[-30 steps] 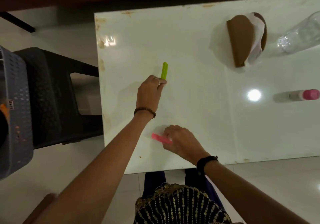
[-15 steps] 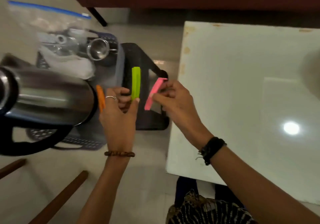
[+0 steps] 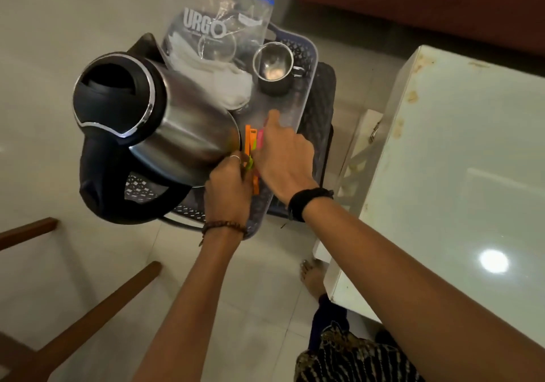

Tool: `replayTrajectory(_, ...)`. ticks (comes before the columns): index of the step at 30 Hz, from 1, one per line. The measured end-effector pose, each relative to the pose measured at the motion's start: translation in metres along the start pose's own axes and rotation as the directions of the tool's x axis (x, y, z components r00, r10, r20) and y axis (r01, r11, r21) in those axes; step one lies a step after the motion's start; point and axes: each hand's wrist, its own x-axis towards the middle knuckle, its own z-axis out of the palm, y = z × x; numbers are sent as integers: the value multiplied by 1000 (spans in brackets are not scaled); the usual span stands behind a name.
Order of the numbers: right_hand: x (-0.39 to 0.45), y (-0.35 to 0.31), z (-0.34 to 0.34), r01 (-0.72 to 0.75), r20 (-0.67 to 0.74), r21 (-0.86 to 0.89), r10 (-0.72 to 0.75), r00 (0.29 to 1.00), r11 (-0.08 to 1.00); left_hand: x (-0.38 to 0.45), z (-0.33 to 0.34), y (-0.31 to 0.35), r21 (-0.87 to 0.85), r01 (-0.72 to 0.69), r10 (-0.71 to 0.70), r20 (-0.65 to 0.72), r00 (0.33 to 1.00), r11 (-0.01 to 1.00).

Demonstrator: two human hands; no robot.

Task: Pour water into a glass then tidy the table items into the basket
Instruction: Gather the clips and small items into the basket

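Both hands meet over the basket (image 3: 306,86), left of the white table (image 3: 472,160): the left hand (image 3: 228,188) pinches a green clip (image 3: 250,163), the right hand (image 3: 283,157) lies over orange (image 3: 247,142) and pink clips (image 3: 260,138). Beyond stand a kettle (image 3: 165,122), steel cup (image 3: 272,67) and plastic bag (image 3: 218,27).

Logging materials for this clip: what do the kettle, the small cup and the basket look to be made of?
Kettle: brushed steel body, judging by soft streaky reflections; lid and handle look like black plastic.
Small cup: polished metal, probably steel; its inside mirrors light.
Basket: grey-blue moulded plastic, by its perforated walls.
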Motion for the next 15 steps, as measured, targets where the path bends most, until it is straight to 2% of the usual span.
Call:
replayTrajectory(4,0,3,2,72,29,-46,-70,997,996,-3,1,3,-48,-26,26,-4,1000,998)
replayTrajectory(6,-2,4,-3,123,17,29,-123,992,992,-8,-2,9,-88,-67,60,-80,995,994)
replayTrajectory(9,-17,23,-21,155,-74,181,-143,987,971,-22,1,27,-95,-230,206,-212,955,969)
replayTrajectory(12,-47,69,-39,110,-83,197,-95,992,974,-42,18,50,-52,-350,338,-166,927,935)
replayTrajectory(15,-87,137,-55,-36,-3,123,36,999,992,-71,55,78,-70,-491,493,6,870,868)
